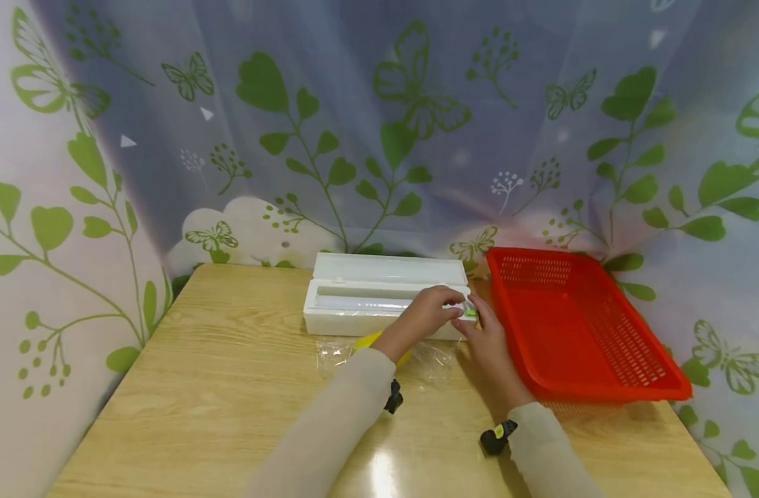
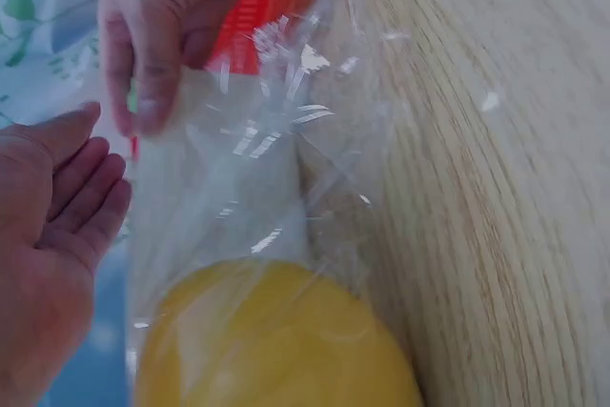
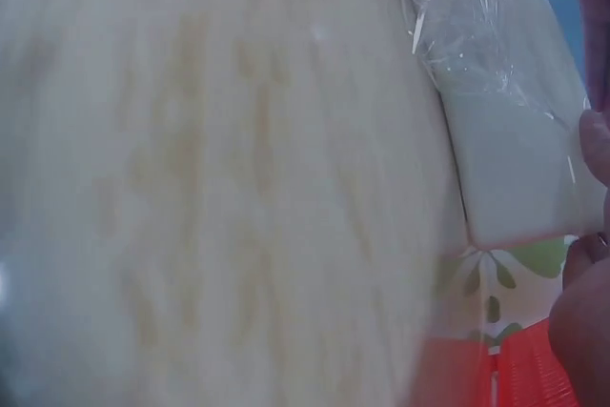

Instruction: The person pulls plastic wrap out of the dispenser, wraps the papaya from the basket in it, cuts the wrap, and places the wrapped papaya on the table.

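Observation:
A long white cling film box stands with its lid raised and a roll of clear film inside. Clear film hangs down its front and drapes over a smooth, rounded yellow thing. At the box's right end is a small green slider, partly covered by fingers. My right hand pinches at that slider, thumb and fingers about the box corner. Beside it my left hand hovers over the box's right end, its fingers loosely bent and holding nothing in the left wrist view.
A red plastic basket with perforated walls stands close by on the right, beside the right forearm. Everything rests on a light wooden table. A curtain printed with leaves and butterflies hangs behind the table's back edge.

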### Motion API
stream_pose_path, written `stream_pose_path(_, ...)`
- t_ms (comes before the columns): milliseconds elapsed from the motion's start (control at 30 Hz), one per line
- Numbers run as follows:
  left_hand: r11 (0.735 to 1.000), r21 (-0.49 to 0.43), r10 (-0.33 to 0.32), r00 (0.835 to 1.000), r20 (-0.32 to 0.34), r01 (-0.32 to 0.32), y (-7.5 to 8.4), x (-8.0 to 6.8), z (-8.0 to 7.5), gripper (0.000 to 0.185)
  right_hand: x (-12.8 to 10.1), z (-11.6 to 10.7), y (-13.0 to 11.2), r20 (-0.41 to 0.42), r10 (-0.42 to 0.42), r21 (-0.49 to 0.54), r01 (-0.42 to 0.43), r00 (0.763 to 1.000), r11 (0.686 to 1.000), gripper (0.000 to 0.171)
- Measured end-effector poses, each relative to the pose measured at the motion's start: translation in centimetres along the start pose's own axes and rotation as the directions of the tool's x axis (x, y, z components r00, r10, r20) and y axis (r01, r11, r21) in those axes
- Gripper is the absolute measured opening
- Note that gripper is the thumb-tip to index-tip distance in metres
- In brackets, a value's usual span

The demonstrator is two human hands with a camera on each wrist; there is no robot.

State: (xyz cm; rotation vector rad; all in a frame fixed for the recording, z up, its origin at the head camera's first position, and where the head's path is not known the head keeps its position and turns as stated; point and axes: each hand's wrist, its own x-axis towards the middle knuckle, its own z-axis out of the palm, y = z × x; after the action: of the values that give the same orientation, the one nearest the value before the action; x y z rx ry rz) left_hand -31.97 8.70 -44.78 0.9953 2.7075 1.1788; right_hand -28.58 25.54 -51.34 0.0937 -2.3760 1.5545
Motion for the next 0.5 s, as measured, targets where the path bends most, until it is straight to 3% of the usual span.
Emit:
stream_pose_path(267,0.989,-0.114,-0.084,0.995,0.061,0.090,-0.5,2.0,1.4,0.029,0.1,-0.6,1.0,-0.009,0.002,0.076,-0.001,1.000,0.997,0.061)
stream_pose_path(500,0.982,-0.161,-0.091,0.994,0.067,0.100,-0.3,2.7,1.8,0.021,0.1,-0.5,0.9,-0.010,-0.006,0.099,0.007,1.000,0.995,0.059)
